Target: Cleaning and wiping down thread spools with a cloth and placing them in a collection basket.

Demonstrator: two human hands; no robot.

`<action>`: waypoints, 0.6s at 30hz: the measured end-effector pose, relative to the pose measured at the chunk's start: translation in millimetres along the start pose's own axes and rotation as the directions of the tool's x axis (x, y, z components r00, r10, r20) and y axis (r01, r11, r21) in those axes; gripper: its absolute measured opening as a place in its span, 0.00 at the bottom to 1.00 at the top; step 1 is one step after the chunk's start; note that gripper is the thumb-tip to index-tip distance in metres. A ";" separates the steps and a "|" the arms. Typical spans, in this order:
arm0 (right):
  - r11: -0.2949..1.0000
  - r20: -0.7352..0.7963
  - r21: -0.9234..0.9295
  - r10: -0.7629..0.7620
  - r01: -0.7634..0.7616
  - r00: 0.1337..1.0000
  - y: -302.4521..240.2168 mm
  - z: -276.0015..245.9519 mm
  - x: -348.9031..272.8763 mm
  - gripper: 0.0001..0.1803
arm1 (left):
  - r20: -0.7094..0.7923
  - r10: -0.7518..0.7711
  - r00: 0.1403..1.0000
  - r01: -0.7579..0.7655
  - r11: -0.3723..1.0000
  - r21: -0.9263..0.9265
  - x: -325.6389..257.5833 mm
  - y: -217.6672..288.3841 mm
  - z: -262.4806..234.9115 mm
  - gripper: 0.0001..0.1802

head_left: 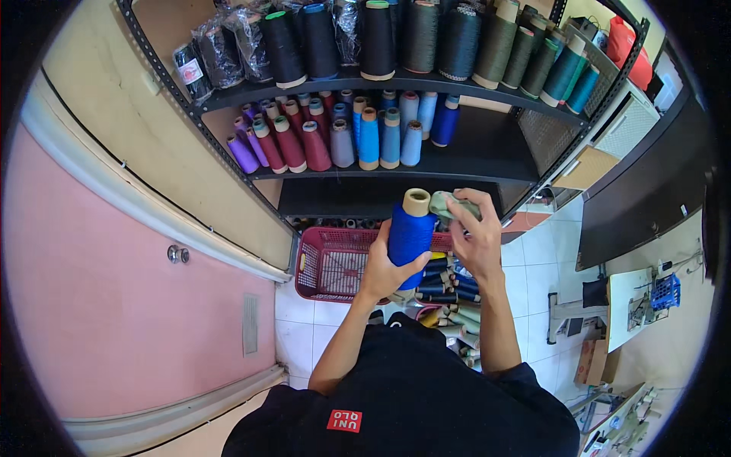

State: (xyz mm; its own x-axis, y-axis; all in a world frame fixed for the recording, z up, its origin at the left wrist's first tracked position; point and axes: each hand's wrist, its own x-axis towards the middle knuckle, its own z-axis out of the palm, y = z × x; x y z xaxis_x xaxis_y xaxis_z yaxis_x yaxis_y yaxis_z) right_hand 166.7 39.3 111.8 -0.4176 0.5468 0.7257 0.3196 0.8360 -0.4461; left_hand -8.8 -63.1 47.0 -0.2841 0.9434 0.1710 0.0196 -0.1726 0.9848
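Note:
A large blue thread cone (410, 242) stands upright in the grip of my left hand (387, 268), whose thumb and fingers wrap round its lower part. Its bare tan tube top (416, 199) points up. At the right of that top, my right hand (477, 234) pinches a crumpled pale green cloth (448, 204) between thumb and fingers. The cloth meets the tube's rim or lies just beside it; I cannot tell which. Behind the cone and my hands is a black metal shelf (358, 199).
Dark thread cones (378, 46) line the top shelf; red cones (289, 145) and blue cones (369, 141) stand on the middle one. A maroon plastic basket (304, 266) sits below at the left, and several thread cones (461, 320) lie heaped nearer me. A pink door (145, 266) is at left.

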 end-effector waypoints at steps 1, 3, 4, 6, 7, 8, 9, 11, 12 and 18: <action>0.999 -0.019 -0.031 -0.018 0.018 1.000 -5.5 -3.9 2.2 0.32 | -0.005 0.018 1.000 -0.018 0.999 0.036 -0.3 1.9 0.4 0.44; 0.992 -0.076 -0.086 -0.104 0.098 0.992 -19.5 -7.2 3.7 0.32 | -0.010 0.036 0.999 -0.035 0.997 0.072 -0.6 1.6 2.4 0.44; 0.974 -0.096 -0.083 -0.218 0.210 0.971 -17.6 -3.3 1.4 0.32 | -0.015 0.068 0.998 -0.066 0.995 0.069 -0.8 -0.5 4.3 0.45; 0.968 -0.047 -0.119 -0.228 0.221 0.973 -21.3 -2.6 -1.7 0.31 | -0.015 0.096 0.995 -0.095 0.993 0.067 -1.6 -0.1 5.5 0.45; 0.969 -0.048 -0.122 -0.223 0.215 0.974 -19.6 -3.4 -3.5 0.31 | -0.008 0.075 0.997 -0.075 0.995 0.063 -1.4 3.0 5.1 0.44; 0.989 -0.055 -0.105 -0.112 0.105 0.992 -15.4 -3.9 -5.3 0.31 | -0.001 0.054 0.999 -0.054 0.997 0.059 -1.9 4.7 4.9 0.44; 0.996 -0.061 -0.085 -0.003 -0.002 0.998 -13.5 -4.1 -5.0 0.30 | 0.002 0.054 0.999 -0.054 0.997 0.060 -2.4 5.0 4.5 0.44; 0.996 -0.080 -0.092 -0.008 0.001 0.997 -19.9 -6.6 -3.7 0.30 | 0.024 0.013 1.000 -0.013 1.000 -0.020 -3.6 5.3 4.2 0.44; 0.995 -0.095 -0.097 -0.016 0.007 0.995 -25.0 -7.7 -2.5 0.29 | 0.025 0.012 1.000 -0.012 1.000 -0.020 -4.1 3.7 4.8 0.44; 0.996 -0.088 -0.088 -0.043 0.035 0.995 -15.4 -1.9 -5.5 0.31 | 0.103 -0.019 0.994 0.038 0.981 -0.189 -5.5 -4.7 0.2 0.45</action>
State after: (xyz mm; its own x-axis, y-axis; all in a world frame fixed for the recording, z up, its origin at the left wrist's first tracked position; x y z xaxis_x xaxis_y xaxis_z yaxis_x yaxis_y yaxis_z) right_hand 165.7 23.4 115.7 -0.3545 0.5045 0.7873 0.3784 0.8473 -0.3726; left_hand -7.1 -67.4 41.4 -0.1837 0.9707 0.1549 -0.1724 -0.1870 0.9671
